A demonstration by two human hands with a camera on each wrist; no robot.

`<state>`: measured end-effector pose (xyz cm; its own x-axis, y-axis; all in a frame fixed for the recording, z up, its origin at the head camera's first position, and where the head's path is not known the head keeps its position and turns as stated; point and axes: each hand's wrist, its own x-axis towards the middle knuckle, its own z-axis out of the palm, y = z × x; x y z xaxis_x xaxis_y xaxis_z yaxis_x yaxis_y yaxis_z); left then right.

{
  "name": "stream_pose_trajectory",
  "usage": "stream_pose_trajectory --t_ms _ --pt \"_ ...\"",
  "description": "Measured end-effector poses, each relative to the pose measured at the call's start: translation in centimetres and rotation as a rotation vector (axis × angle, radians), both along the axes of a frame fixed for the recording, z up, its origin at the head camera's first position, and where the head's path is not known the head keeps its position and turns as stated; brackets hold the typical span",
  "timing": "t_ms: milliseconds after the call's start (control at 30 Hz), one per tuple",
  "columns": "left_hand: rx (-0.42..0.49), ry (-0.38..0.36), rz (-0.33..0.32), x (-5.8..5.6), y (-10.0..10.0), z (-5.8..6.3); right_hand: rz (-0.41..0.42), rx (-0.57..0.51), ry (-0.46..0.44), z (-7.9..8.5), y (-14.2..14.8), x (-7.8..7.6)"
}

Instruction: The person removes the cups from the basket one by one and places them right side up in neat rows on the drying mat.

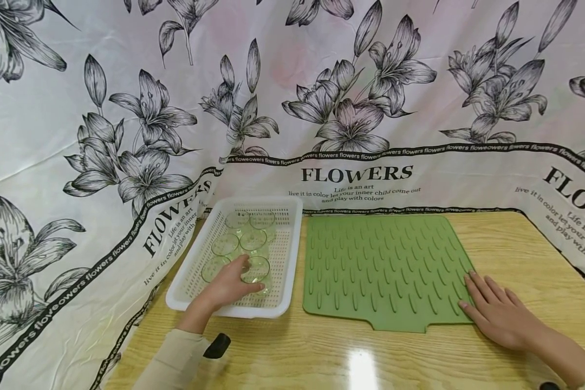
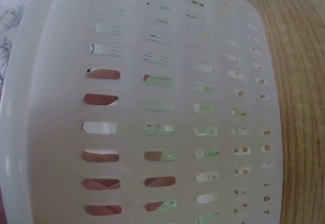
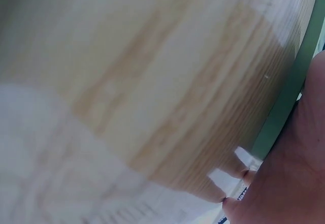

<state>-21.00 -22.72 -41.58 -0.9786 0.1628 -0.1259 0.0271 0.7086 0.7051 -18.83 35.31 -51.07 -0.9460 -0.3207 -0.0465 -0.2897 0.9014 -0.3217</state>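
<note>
In the head view, my left hand [image 1: 233, 284] reaches into a white perforated basket [image 1: 174, 297]. Its thumb and fingers spread about the rim of the near right glass [image 1: 262, 266], one of several clear, green-tinted glasses standing in rows; whether they grip it I cannot tell. Through the slots of the basket wall [image 2: 132, 117], the left wrist view shows bits of skin and green glass. My right hand [image 1: 499, 314] lies flat with fingers extended at the right edge of a green ridged mat [image 1: 385, 271]. The right wrist view shows part of that hand [image 3: 289, 183] beside the mat's edge [image 3: 284, 107].
Basket and mat stand side by side on a wood-grain table [image 1: 322, 357]. Behind and to the left hangs a white flower-printed cloth [image 1: 253, 179], close to the basket's back and left sides. The mat has a spout-like lip at its near edge.
</note>
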Motion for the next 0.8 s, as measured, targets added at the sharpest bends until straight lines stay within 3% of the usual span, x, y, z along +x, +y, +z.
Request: stream_pose_trajectory --t_ms 800 --pt "0.021 0.036 0.009 -0.02 0.07 0.04 -0.012 0.001 0.001 0.1 -0.11 0.01"
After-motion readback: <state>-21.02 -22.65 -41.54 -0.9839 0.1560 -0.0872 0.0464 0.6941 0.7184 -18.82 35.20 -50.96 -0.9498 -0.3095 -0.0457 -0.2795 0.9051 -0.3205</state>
